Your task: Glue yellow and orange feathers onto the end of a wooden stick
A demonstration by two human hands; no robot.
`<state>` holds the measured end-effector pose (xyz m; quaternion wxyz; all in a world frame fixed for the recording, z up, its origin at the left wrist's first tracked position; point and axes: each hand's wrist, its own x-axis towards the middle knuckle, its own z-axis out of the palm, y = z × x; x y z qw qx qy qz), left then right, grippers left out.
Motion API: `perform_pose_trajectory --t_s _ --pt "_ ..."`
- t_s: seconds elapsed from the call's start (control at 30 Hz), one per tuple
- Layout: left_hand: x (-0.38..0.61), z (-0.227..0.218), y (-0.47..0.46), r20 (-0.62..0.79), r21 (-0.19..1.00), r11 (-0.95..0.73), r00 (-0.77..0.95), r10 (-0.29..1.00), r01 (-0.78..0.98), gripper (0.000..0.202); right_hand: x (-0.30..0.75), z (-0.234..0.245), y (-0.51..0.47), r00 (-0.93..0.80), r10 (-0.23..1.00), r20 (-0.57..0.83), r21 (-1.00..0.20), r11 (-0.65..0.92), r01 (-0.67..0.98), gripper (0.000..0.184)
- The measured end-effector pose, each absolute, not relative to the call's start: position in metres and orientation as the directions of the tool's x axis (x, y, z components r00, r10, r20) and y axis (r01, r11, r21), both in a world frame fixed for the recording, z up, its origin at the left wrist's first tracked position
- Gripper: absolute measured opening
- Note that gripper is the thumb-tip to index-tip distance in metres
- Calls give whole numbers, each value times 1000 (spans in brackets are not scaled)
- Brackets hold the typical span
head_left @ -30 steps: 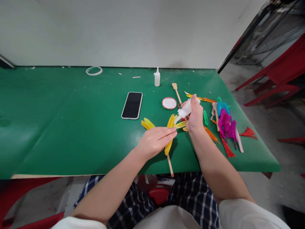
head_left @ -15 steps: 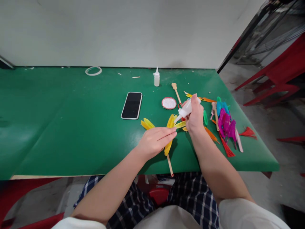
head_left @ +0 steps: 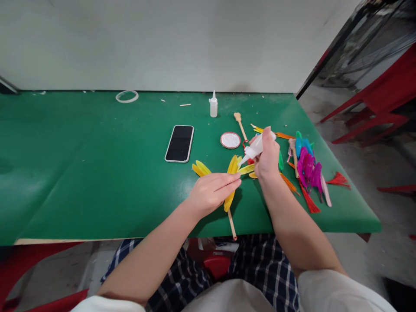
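My right hand (head_left: 268,160) is closed around a translucent white squeeze bottle (head_left: 255,148), tilted so its pointed nozzle aims down and left. The nozzle tip is right at a yellow feather (head_left: 246,169). My left hand (head_left: 212,193) pinches the near end of this feather between its fingertips. Beneath and beside the left hand are more yellow feathers (head_left: 230,197), joined to a thin wooden stick (head_left: 232,225) that points toward me. Other yellow feathers (head_left: 202,168) stick out past the left hand on its far side. The middle of the piece is hidden by the left hand.
A phone (head_left: 180,144) lies left of the hands. Behind them are a second small nozzle bottle (head_left: 213,105), a round white disc (head_left: 230,140) and a wooden stick (head_left: 240,125). Magenta feathers (head_left: 308,169) and red tassels (head_left: 310,200) lie to the right. A clear ring (head_left: 127,101) lies near the wall.
The bottle in my right hand has shifted very slightly to the right. My left hand stays in place on the yellow feather.
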<state>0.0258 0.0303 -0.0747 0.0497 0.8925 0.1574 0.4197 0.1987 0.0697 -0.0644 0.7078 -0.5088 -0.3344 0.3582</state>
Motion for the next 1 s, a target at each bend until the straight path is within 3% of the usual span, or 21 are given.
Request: perform_pose_trajectory --t_s 0.3,0.7,1.0 --pt "26 -74 30 742 218 -945 588 322 242 20 200 -59 68 561 817 130 -963 240 -126 49" --pt "25 -77 30 754 248 -948 575 318 199 26 197 -51 55 603 690 401 -905 401 144 46" --pt "26 -76 30 759 242 -949 569 315 202 23 194 -47 48 536 701 470 -878 431 207 41"
